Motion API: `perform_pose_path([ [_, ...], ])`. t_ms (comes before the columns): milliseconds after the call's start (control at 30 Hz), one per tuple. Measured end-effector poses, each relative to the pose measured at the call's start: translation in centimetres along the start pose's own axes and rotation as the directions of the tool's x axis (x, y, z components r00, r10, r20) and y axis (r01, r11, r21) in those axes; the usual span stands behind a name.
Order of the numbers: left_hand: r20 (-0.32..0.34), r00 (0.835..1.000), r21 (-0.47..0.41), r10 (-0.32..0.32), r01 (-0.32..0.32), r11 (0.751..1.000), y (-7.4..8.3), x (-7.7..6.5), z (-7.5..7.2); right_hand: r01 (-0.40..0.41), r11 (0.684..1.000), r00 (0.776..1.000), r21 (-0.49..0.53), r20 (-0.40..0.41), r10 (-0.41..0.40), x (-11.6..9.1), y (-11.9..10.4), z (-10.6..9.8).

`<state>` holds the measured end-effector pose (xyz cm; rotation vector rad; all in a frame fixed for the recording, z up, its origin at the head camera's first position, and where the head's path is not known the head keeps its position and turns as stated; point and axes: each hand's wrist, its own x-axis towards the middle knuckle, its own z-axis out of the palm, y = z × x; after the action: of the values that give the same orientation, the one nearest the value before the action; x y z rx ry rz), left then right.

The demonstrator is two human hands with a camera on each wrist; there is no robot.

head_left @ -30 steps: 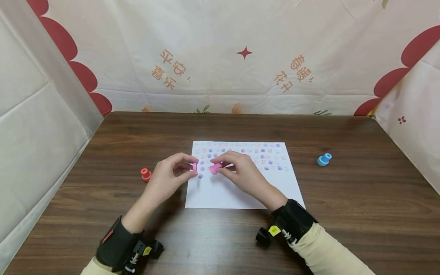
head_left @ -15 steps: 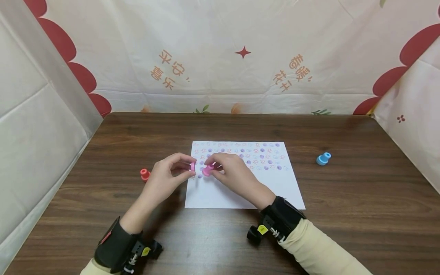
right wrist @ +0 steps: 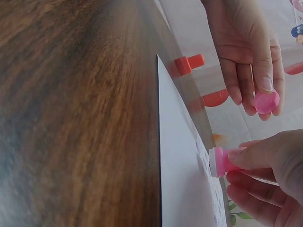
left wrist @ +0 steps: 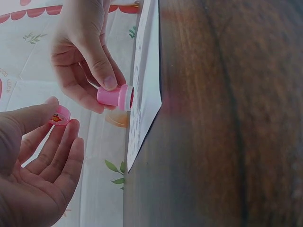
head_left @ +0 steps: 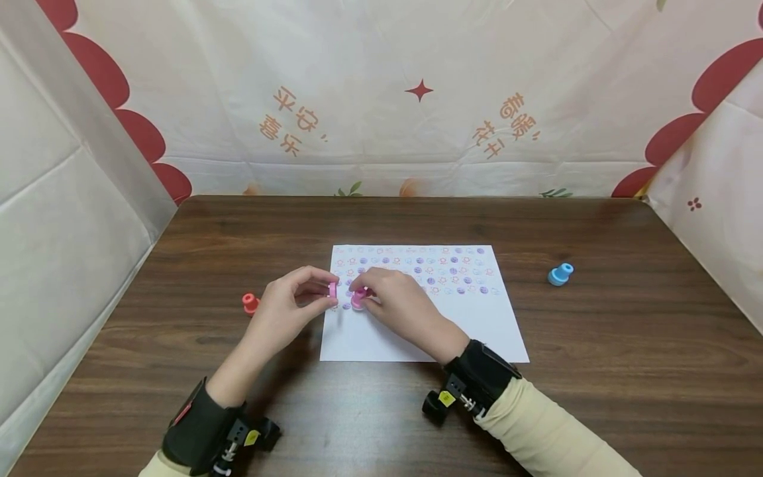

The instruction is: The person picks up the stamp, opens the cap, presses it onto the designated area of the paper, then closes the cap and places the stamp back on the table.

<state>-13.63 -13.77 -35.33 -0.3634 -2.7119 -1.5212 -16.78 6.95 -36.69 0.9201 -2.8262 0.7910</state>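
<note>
In the head view, my right hand point(head_left: 401, 306) pinches the handle of a pink toy stamp point(left wrist: 111, 97) between thumb and fingers. Its white-rimmed face is turned down to the white paper point(head_left: 429, 334), near the paper's left side; whether it touches the sheet I cannot tell. My left hand point(head_left: 285, 303) pinches a small round pink cap point(left wrist: 59, 115), with a picture on its top, above the paper's left edge. Rows of small purple, red and pale blue prints point(head_left: 460, 290) cover the upper part of the sheet. The right hand hides some of them.
A red stamp point(head_left: 250, 303) stands left of the paper, close to the left forearm. To the right, a blue stamp point(head_left: 560, 274) stands apart on the brown wooden table point(head_left: 632, 318). A patterned white cloth point(head_left: 369, 132) hangs behind the table.
My right hand has moved left and slightly down with the pink stamp, and the stamp has tilted more upright. My left hand keeps the cap in nearly the same place.
</note>
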Motion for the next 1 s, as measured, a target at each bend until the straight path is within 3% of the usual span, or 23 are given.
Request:
perform_pose_path([
  [1000, 0.002, 1.000, 0.006, -0.016, 0.016, 1.000, 0.00, -0.04, 0.23, 0.028, 0.998, 1.000, -0.057, 0.015, -0.028, 0.05, 0.09, 0.70],
])
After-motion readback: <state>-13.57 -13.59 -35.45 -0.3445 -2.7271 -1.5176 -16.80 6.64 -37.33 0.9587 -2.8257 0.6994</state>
